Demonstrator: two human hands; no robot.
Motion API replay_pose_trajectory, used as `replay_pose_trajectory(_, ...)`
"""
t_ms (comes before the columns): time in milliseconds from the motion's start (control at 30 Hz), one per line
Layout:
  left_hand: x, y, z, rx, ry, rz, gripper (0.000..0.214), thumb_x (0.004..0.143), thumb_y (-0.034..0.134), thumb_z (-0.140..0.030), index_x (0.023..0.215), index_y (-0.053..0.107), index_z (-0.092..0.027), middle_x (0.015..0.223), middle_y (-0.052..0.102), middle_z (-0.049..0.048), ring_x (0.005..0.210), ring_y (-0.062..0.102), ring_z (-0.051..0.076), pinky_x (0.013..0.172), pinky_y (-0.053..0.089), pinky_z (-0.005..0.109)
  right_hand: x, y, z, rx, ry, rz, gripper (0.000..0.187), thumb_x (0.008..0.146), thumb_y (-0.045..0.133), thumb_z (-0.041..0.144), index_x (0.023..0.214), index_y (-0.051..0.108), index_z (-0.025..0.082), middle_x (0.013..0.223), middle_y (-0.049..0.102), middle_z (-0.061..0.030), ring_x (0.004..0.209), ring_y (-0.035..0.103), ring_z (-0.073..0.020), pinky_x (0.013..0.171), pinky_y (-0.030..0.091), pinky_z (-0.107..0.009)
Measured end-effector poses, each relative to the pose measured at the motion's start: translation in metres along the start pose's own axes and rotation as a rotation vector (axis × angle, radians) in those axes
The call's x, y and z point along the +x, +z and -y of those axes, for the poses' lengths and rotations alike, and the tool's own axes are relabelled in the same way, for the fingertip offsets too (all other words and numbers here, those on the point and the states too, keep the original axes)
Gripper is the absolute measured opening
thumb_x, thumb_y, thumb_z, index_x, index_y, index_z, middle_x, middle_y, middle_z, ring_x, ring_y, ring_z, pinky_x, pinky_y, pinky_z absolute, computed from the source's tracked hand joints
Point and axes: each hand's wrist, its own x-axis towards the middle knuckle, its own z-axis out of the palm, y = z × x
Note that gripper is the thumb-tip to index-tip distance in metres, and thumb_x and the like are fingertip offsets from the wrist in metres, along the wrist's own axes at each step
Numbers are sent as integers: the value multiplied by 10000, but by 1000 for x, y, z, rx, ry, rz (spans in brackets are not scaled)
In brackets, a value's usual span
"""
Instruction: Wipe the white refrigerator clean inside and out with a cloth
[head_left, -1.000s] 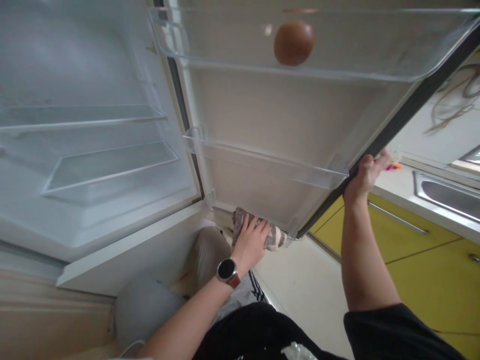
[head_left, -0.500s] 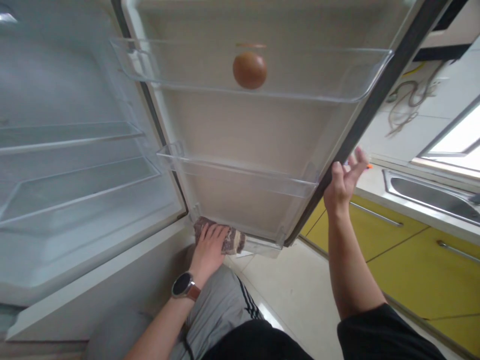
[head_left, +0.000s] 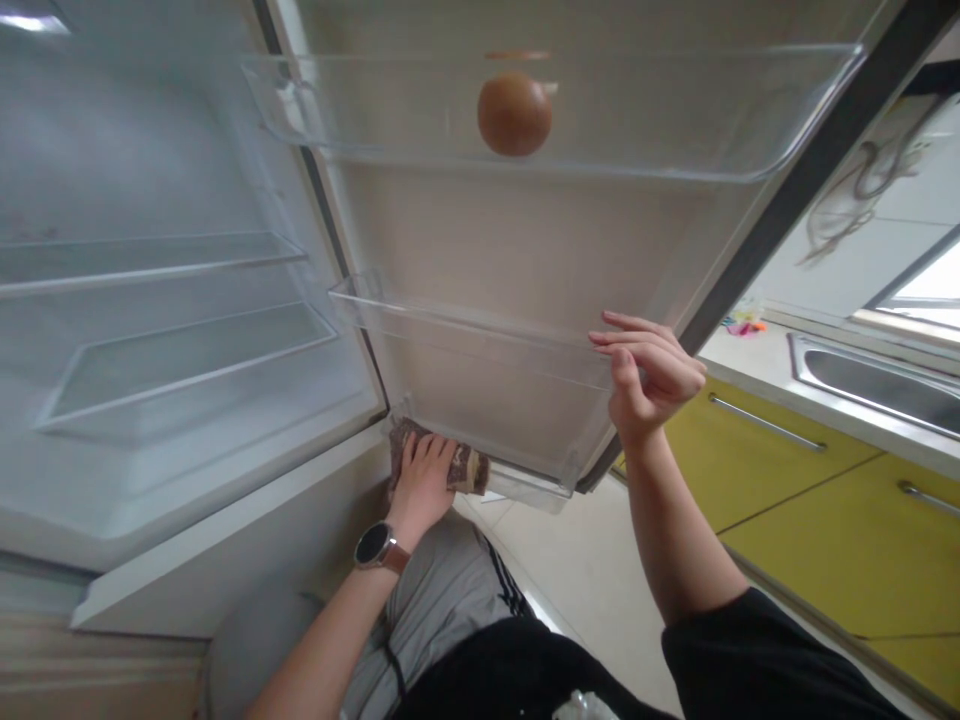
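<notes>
My left hand [head_left: 422, 482] lies over a brown patterned cloth [head_left: 472, 472], fingers curled on it, at the left part of the lowest clear shelf [head_left: 536, 488] of the open fridge door [head_left: 480, 230]. Some of the cloth is hidden beneath the fingers. My right hand [head_left: 651, 378] is at the right end of the middle clear door shelf [head_left: 480, 338], its fingers stretched to the left and holding nothing. Whether it touches the shelf, I cannot tell. A brown egg [head_left: 514, 115] sits in the upper clear door shelf [head_left: 675, 130].
On the left is the fridge interior with glass shelves [head_left: 195, 355]. To the right stand yellow cabinets [head_left: 772, 480] under a counter with a steel sink [head_left: 870, 380]. Small colourful items [head_left: 746, 326] lie on the counter. My knee in grey trousers [head_left: 450, 580] is close below the door.
My right hand has let go of the door's outer edge and moved left, over to the middle shelf's end. My left hand stays on the cloth. The view has shifted slightly.
</notes>
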Motion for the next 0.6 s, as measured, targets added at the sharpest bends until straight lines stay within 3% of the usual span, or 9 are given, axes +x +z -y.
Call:
replay_pose_trajectory(100,4,-4,-18,-2,33,38,552,749,626,-71,1285,632,-204,1289,674,115,1294,535,344,1285,229,587,1,2,5,6,3,-49,293,949,589,363,707,718,258,762,754,3,903,786,-274,842,611,-485)
replay_pose_trajectory(200,7,-1,-59,-54,129,90,499,787,639,-100,1273,635,-216,1265,674,121,1275,535,347,1248,273,597,0,5,7,26,-9,-105,295,950,589,333,689,702,258,739,742,11,846,781,-259,831,602,-472)
replay_pose_trajectory(333,3,19,-120,-132,306,105,523,879,584,-127,1396,571,-210,1349,649,137,1313,516,337,1244,289,604,-1,7,8,6,16,-117,305,953,578,325,678,694,260,729,729,13,817,772,-249,840,592,-472)
replay_pose_trajectory(400,-1,31,-137,-143,342,72,537,926,535,-132,1458,530,-202,1402,633,139,1352,501,338,1254,273,623,-1,6,9,-4,25,-110,305,949,580,328,672,689,259,724,729,13,805,769,-246,837,588,-470)
replay_pose_trajectory(500,-3,41,-132,-154,341,40,510,977,476,-126,1476,525,-218,1414,644,113,1363,513,307,1261,282,596,0,5,10,-17,31,-97,313,949,579,335,663,677,257,717,731,16,788,767,-237,819,584,-455)
replay_pose_trajectory(600,-1,36,-103,-151,295,32,487,969,496,-119,1435,571,-236,1398,663,95,1355,531,287,1265,281,562,0,4,9,-8,27,-96,314,950,577,330,660,672,254,717,734,18,781,764,-228,807,581,-440)
